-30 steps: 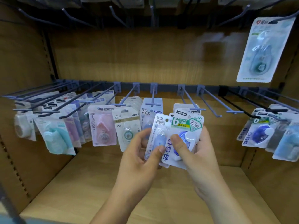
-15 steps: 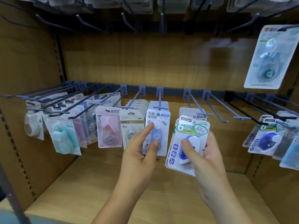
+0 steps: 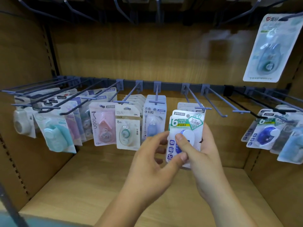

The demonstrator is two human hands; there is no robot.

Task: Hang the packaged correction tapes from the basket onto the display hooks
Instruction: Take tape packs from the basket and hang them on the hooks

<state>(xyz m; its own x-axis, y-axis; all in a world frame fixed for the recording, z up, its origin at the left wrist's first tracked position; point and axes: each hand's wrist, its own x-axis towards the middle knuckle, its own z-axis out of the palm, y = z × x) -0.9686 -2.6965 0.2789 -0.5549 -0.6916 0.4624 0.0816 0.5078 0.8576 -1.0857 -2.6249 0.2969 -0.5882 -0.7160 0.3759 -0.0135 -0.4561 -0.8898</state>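
Nearest, at six o'clock of the view, both forearms are reaching up over the wooden shelf floor (image 3: 82, 185). The right hand (image 3: 206, 154) is clamping a small stack of packaged correction tapes (image 3: 186, 123), with the thumb pressing the front blister and the fingers wrapping behind. That grip is keeping the cards upright with their hang holes on top, ready for a hook.

The left hand (image 3: 152, 163), at eight o'clock of the stack, is pinching the stack's lower left corner. Its thumb is lying on the front card and its fingertips are curling at the edge. I judge it is either steadying the stack or peeling off the front card so that one goes up at a time.

Just beyond, at twelve o'clock of the stack, a grey hook (image 3: 196, 99) is already carrying a white card (image 3: 188, 106) that looks like the same brand. The stack's top edge is sitting just below the hook's tip, probably because like is being hung with like. At one o'clock the next hook (image 3: 218, 102) is standing bare. At eleven o'clock a row of blue-and-white packs (image 3: 154, 118) is hanging face out. Far off at three o'clock, matching green-labelled packs (image 3: 264, 133) are hanging too. Farthest back, the grey rail (image 3: 172, 84) is holding every hook. The basket is not showing anywhere in this view.
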